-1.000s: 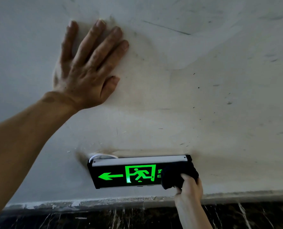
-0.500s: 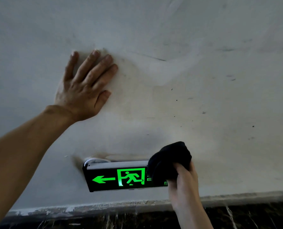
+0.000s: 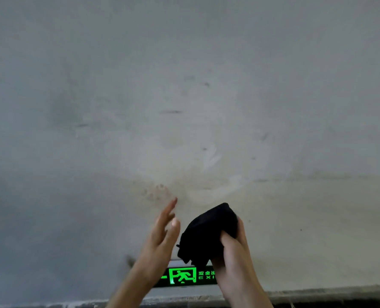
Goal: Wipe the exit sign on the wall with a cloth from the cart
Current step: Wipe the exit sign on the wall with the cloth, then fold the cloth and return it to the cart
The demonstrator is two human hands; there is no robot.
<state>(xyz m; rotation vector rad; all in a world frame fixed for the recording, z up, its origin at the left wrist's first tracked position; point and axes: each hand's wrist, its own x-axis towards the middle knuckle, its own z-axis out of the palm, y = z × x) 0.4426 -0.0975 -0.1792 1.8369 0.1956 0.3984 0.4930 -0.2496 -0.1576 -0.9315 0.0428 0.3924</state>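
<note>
The exit sign (image 3: pixel 184 276) is a dark box low on the wall, lit green with a running figure; both forearms cover its ends. My right hand (image 3: pixel 234 250) grips a bunched black cloth (image 3: pixel 206 234), held just above the sign and off its face. My left hand (image 3: pixel 162 232) is raised beside the cloth, fingers straight and apart, holding nothing, a small gap from the cloth.
A stained, scuffed grey-white wall (image 3: pixel 184 107) fills nearly the whole view. A worn ledge or skirting (image 3: pixel 318 294) runs along the bottom edge below the sign. The cart is out of view.
My left hand has come off the wall and dropped down next to the cloth. My right hand has lifted the cloth off the sign. The view has tilted upward.
</note>
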